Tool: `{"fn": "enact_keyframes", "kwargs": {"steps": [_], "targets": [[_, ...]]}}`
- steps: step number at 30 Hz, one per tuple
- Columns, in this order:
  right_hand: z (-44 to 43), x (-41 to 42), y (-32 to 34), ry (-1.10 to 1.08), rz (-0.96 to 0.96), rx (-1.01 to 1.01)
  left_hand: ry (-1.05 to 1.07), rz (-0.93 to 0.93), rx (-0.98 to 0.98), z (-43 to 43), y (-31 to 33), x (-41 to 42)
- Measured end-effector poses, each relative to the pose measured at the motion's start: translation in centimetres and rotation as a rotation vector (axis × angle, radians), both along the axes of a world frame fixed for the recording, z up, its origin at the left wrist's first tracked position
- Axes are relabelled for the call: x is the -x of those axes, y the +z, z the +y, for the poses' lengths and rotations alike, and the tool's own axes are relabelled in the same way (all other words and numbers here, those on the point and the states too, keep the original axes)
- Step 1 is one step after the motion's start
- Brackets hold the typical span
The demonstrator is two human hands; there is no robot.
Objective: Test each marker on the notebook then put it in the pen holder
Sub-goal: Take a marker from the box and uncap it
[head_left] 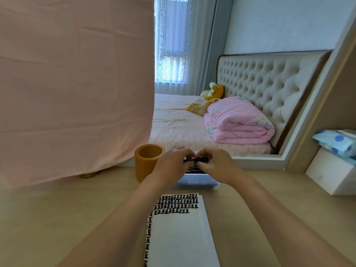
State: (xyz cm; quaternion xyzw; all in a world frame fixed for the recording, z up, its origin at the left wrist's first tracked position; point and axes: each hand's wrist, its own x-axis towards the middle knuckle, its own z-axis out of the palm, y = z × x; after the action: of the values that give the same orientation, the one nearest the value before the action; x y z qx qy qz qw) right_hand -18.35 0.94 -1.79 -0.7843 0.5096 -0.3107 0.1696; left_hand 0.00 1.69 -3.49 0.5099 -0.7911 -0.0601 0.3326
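Tufted headboard behind pink-sheeted bed, daylit lace-curtained window, pale wall.

The notebook lies on the surface at the middle of its near edge. Behind it, toward the far edge, sits a tray, with the pen holder just left of it. Above the tray, the left hand and right hand hold a marker between them. A bed lies beyond the far edge.
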Motion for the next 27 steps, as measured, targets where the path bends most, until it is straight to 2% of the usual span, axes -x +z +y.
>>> {"fn": "enact_keyframes", "kwargs": {"steps": [2,5,10,14,17,21,23,27], "targets": [[2.1,-0.3,0.0,-0.003,-0.149,0.028,-0.009,0.082,0.112,1.9,0.4,-0.2],[4.6,-1.1,-0.6,0.018,-0.289,0.001,-0.008,0.239,0.135,5.1,0.7,-0.4],[7.6,-2.5,-1.8,0.130,-0.289,-0.087,-0.018,0.604,0.011,9.2,-0.2,-0.5],[8.8,-3.3,-3.0,0.241,-0.371,-0.197,-0.081,0.755,-0.038,10.3,-2.4,-1.4],[8.9,-3.6,-3.9,0.230,-0.237,-0.188,-0.057,0.672,-0.022,10.4,-3.5,-2.5],[8.1,-3.4,-5.0,0.193,-0.052,-0.158,0.045,0.311,0.034,10.0,-4.8,-4.5],[7.9,-3.2,-5.3,0.189,0.071,-0.119,0.032,0.137,0.068,9.6,-5.2,-5.5],[7.6,-3.0,-5.7,0.202,0.300,-0.050,-0.011,-0.085,0.145,9.3,-5.8,-5.9]]}}
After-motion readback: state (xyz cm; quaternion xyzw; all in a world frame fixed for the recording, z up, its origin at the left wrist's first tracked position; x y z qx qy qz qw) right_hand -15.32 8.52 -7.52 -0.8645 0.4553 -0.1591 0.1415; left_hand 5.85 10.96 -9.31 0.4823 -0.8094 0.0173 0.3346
